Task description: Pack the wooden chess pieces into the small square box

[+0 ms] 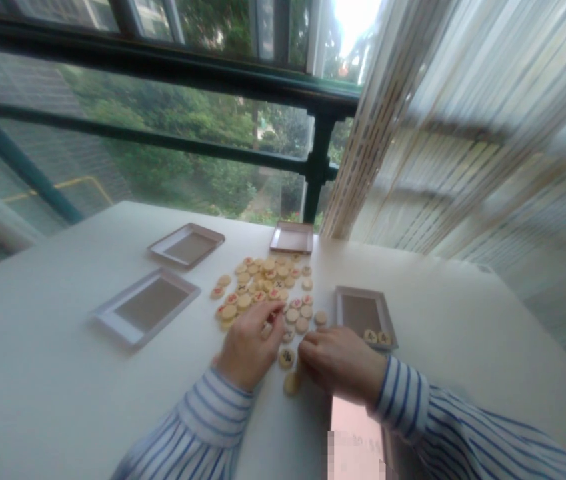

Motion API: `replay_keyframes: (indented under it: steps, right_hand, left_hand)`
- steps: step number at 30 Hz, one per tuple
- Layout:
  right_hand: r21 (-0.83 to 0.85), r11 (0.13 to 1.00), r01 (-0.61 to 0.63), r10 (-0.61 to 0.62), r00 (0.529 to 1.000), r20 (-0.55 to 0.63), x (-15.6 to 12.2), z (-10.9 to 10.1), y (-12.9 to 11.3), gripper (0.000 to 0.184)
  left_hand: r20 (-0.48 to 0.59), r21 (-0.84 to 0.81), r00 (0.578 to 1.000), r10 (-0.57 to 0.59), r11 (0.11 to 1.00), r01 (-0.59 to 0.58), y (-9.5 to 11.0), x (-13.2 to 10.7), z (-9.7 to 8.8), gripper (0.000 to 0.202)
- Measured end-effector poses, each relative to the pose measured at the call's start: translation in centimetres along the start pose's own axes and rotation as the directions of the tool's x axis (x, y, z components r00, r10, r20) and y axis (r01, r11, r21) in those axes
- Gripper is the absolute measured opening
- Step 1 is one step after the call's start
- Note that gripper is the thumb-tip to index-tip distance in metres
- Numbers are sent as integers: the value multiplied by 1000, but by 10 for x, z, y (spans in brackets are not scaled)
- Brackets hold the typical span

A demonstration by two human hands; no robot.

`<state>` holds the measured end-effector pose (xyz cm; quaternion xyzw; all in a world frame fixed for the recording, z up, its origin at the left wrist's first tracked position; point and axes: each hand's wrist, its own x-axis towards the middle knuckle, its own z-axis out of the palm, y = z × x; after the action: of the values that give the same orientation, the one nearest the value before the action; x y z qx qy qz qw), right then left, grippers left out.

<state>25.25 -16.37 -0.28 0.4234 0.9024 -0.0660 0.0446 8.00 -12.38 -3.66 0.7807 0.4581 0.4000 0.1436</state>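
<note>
A heap of round wooden Chinese chess pieces (269, 273), marked in red or black or lying blank side up, covers the middle of the white table. My left hand (250, 347) is at the heap's near right edge, thumb and fingertips pinched together; whatever lies between them is too small to make out. Just right of it, my right hand (343, 360) is low over the table with its fingers curled in, their tips hidden. Beside those fingers are a black-marked piece (287, 358) and a blank piece (291, 383). Two black-marked pieces (377, 337) sit in the right tray (387, 317).
Three more shallow trays stand around the heap: one at near left (113, 321), one at far left (163, 244), one at the back (291, 251). A lit pink screen (357, 427) lies below my right wrist. Beyond the table are a window with green railing (187, 141) and a string curtain (463, 167).
</note>
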Motion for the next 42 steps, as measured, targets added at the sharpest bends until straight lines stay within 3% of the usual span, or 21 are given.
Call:
replay_keyframes:
  steps: [6,11,17,23,27,29,35,42]
  right_hand:
    - [115,992,-54,64,994,-85,-5,-2,10,12]
    - [356,931,-85,146,978,-149,-6,-1,14,12]
    - [659,742,-118,269,954,-132,-6,-5,15,21]
    - [798,590,-122,311,947,-85,-7,-8,19,21]
    - [913,392,-115,303,953,-10,-6,-9,19,27]
    - [939,324,-111,306,952,6,-6,-10,18,29]
    - [962,237,-134,335,941,49,-5,-16,13,36]
    - [968,213,-133,326,944,58,-5,-10,15,36]
  left_hand:
    - [7,-72,1000,20,997,-20,-9,-6,-2,19]
    - [-16,-103,998,58,993,-60,-10,-6,-3,17]
    - [-5,-174,989,150,974,-148,-4,-10,-2,19]
    - [38,-214,974,221,954,-209,1,-11,-6,27]
    - [70,-220,965,252,948,-232,-1,-14,-5,33]
    - [75,-213,963,259,948,-238,-2,-15,-3,34]
    - [47,-187,956,291,942,-277,-1,-15,2,33]
    - [3,-154,940,340,929,-335,0,-14,4,29]
